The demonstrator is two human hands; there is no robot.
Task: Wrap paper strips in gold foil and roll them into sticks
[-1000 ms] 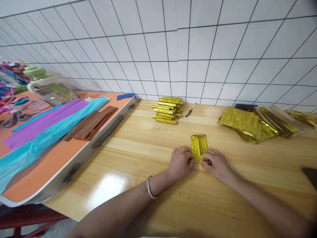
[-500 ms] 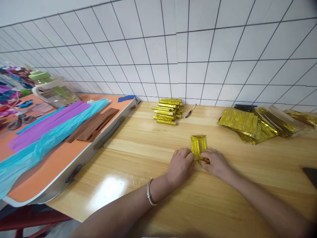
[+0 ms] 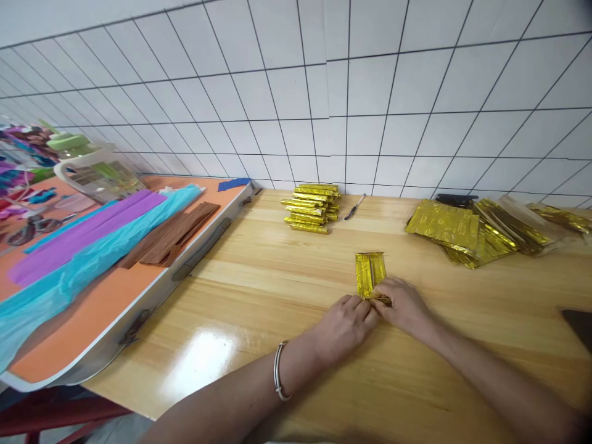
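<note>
A shiny gold foil sheet (image 3: 364,274), with a dark gap running down its middle, lies flat on the wooden table. My right hand (image 3: 404,308) pinches its lower right part, where a bit of folded foil shows between thumb and fingers. My left hand (image 3: 346,327), a bangle on its wrist, has its fingers curled together at the sheet's lower edge, close against the right fingertips. What the left fingertips grip is hidden. Beyond the hands, several narrow gold foil rolls (image 3: 312,209) are piled near the wall.
A pen (image 3: 354,208) lies beside the rolls. At the back right is a stack of flat gold foil packs (image 3: 444,228). On the left, an orange-topped table (image 3: 97,308) with a raised pale edge carries purple, blue and brown crepe paper (image 3: 173,234), scissors (image 3: 34,228) and a clear jug (image 3: 99,172).
My left hand has shifted right and slightly down along the foil's lower edge, closing in on the right fingertips. The right hand stays nearly in place. The view has moved slightly.
</note>
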